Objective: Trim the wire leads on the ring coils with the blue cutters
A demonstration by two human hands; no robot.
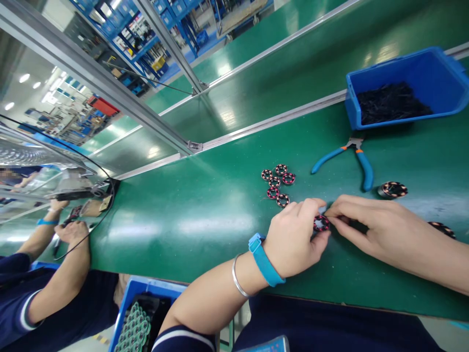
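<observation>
My left hand (296, 234), with a blue strap and a silver bangle at the wrist, grips a small ring-shaped motor stator (321, 223) with dark and reddish windings, just above the bench. My right hand (370, 222) is closed in a pinch at the stator's right edge; whatever lies between its fingertips is too small to make out. A loose group of similar stators (274, 182) lies beyond my left hand. Past my right hand are a taller stator stack (393, 189) with copper windings and another ring (442, 229), partly hidden by my forearm.
Blue-handled cutting pliers (364, 166) lie open before a blue bin (406, 120) of thin black pieces. A metal frame rail (271, 120) crosses the green bench (176, 210). At left, a co-worker's hands (73, 231) work near a black cable. Below stands a blue crate (124, 305) of green-topped parts.
</observation>
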